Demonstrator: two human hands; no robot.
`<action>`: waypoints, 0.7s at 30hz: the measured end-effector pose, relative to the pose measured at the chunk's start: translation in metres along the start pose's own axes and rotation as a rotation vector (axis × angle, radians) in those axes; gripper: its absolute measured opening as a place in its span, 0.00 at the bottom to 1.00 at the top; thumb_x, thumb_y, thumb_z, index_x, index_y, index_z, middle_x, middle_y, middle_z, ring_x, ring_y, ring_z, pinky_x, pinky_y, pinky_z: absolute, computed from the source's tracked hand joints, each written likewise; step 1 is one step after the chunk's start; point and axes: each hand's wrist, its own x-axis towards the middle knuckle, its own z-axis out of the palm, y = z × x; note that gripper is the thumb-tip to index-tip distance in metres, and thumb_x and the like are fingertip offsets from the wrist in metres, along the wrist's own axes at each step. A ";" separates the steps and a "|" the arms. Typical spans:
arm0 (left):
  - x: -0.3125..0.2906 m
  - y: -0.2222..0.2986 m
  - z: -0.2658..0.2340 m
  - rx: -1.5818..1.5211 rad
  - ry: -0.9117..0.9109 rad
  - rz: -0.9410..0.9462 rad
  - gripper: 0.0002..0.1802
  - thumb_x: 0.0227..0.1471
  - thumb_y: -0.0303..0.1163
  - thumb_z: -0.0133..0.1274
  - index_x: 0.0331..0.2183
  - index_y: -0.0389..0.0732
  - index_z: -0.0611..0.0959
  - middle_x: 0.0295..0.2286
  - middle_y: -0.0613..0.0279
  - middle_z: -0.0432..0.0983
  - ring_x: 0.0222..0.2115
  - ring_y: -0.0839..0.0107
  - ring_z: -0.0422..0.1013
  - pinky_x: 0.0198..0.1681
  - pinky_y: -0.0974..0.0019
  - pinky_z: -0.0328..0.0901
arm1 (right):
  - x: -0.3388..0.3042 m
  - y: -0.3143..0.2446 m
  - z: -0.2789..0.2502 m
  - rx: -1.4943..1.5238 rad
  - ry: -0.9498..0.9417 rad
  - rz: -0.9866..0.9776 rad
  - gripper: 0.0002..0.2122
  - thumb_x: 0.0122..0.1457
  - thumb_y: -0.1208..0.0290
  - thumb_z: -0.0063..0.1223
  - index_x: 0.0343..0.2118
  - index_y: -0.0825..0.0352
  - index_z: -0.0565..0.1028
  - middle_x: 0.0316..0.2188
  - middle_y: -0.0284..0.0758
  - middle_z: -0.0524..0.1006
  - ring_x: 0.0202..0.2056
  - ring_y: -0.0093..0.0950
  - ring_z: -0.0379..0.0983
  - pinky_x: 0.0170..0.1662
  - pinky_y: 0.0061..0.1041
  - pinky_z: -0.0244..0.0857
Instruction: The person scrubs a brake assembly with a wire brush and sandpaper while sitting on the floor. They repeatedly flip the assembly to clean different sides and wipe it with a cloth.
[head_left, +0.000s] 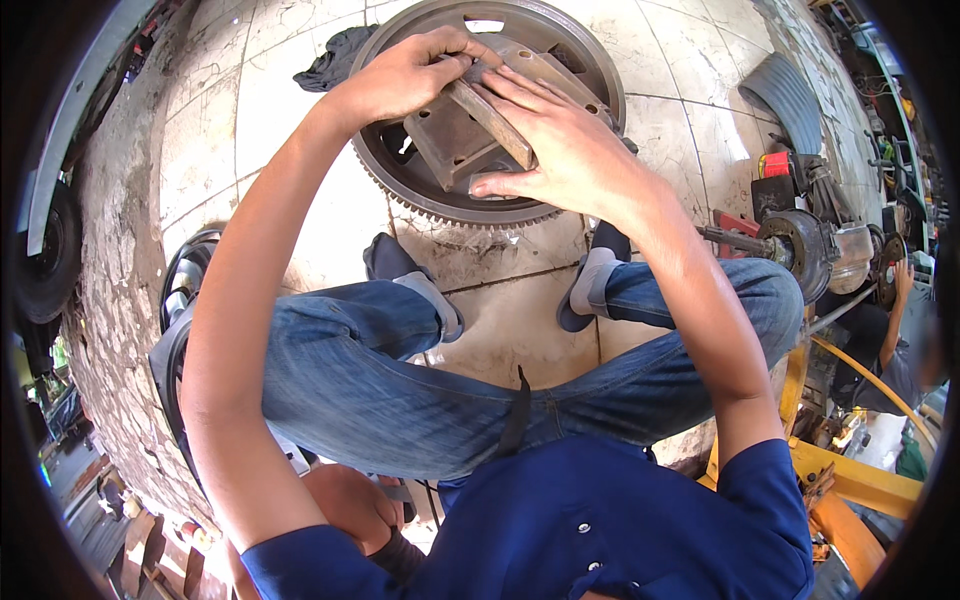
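A large round metal flywheel (375, 178) with a toothed rim lies flat on the floor ahead of my feet. On top of it rests a metal plate (437, 140) with bolt holes. A worn, brownish flat bar (500, 128) stands on edge across this plate. My left hand (425, 70) is closed around the bar's far end, its fingers bent. Beside the bar, my right hand (560, 135) lies stretched out with spread fingers, the fingertips near my left hand and the thumb by the bar's near end. Their exact contact is partly hidden.
A dark cloth (335, 60) lies behind the flywheel at left. At right are a curved grey ribbed sheet (785, 100), a shaft with a drum (795, 245) and a yellow metal frame (860, 480). Further right another person's hand (903, 280) touches a round part.
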 end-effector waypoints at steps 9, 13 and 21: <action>0.001 -0.001 0.004 -0.017 0.018 0.040 0.17 0.66 0.35 0.42 0.50 0.46 0.82 0.49 0.64 0.75 0.51 0.68 0.69 0.58 0.63 0.61 | -0.006 -0.003 -0.014 -0.059 -0.077 -0.014 0.50 0.48 0.35 0.60 0.64 0.74 0.61 0.66 0.50 0.59 0.69 0.40 0.51 0.71 0.39 0.45; 0.002 -0.005 0.002 -0.080 0.017 -0.040 0.16 0.66 0.37 0.43 0.49 0.47 0.82 0.48 0.64 0.76 0.51 0.68 0.70 0.58 0.63 0.61 | -0.003 0.001 -0.008 -0.137 -0.099 -0.062 0.51 0.48 0.33 0.59 0.66 0.71 0.59 0.67 0.46 0.58 0.70 0.38 0.50 0.72 0.47 0.41; 0.003 -0.005 0.002 -0.038 0.047 0.012 0.16 0.65 0.37 0.45 0.49 0.48 0.82 0.49 0.63 0.75 0.53 0.66 0.69 0.60 0.61 0.60 | 0.001 0.002 -0.011 -0.158 -0.155 -0.033 0.51 0.48 0.35 0.60 0.67 0.69 0.57 0.69 0.44 0.56 0.71 0.36 0.47 0.72 0.49 0.37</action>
